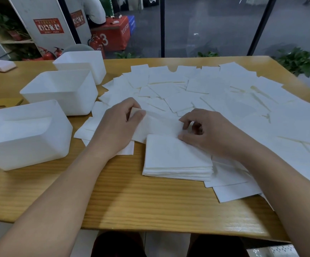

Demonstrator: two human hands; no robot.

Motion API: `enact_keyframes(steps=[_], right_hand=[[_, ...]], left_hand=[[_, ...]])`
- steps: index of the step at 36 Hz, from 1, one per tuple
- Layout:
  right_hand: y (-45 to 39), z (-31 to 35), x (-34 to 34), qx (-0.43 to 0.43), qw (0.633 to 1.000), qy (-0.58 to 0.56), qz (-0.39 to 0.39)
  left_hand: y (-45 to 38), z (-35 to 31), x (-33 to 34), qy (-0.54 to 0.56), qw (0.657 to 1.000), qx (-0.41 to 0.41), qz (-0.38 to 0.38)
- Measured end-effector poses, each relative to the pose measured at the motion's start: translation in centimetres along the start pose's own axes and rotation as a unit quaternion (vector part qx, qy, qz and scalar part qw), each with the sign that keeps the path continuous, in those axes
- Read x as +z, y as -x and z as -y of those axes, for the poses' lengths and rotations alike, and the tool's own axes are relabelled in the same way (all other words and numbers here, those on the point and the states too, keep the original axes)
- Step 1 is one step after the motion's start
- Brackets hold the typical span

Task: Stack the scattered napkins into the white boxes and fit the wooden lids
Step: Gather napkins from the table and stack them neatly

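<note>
Many white napkins (215, 89) lie scattered over the right and middle of the wooden table (132, 197). A neat stack of napkins (176, 160) sits near the front centre. One napkin (159, 125) is held just behind the stack: my left hand (119, 125) pinches its left edge and my right hand (209, 132) pinches its right edge. Three white boxes stand in a row on the left: the near box (24, 134) has napkins inside, the middle box (61, 89) and the far box (82, 64) look empty. Wooden lids (2, 103) lie flat behind the near box.
A pale pink object (1, 65) sits at the far left table edge. Behind the table are a glass wall, plants, fire extinguishers (95, 43) and a shelf. My knees show under the front table edge.
</note>
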State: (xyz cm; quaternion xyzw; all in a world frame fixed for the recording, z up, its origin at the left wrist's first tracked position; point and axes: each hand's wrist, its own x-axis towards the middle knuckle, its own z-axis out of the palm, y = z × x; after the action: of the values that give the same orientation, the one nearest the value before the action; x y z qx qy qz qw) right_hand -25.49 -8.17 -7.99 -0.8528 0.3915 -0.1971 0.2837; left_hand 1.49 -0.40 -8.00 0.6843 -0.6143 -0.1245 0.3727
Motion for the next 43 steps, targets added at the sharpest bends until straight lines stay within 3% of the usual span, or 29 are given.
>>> enact_keyframes(steps=[12, 18, 22, 30, 35, 43], right_hand=[[-0.2, 0.7, -0.4, 0.006, 0.996, -0.060, -0.062], [0.0, 1.4, -1.0, -0.007, 0.979, -0.158, -0.130], [0.3, 1.4, -2.6, -0.006, 0.976, -0.200, -0.090], [0.7, 0.3, -3.8, 0.044, 0.990, -0.106, 0.084], [0.8, 0.5, -3.4, 0.028, 0.996, -0.032, 0.073], [0.7, 0.2, -3.4, 0.007, 1.000, -0.019, 0.020]], left_hand=[[0.1, -0.9, -0.4, 0.129, 0.976, 0.072, -0.157], [0.5, -1.3, -0.2, 0.251, 0.965, 0.042, -0.061], [1.7, -2.6, 0.1, 0.291, 0.957, 0.004, 0.023], [4.2, -2.8, 0.4, 0.134, 0.987, 0.015, 0.083], [4.2, -2.1, 0.2, 0.018, 0.994, 0.019, 0.103], [4.2, -2.2, 0.1, -0.054, 0.985, 0.024, 0.161]])
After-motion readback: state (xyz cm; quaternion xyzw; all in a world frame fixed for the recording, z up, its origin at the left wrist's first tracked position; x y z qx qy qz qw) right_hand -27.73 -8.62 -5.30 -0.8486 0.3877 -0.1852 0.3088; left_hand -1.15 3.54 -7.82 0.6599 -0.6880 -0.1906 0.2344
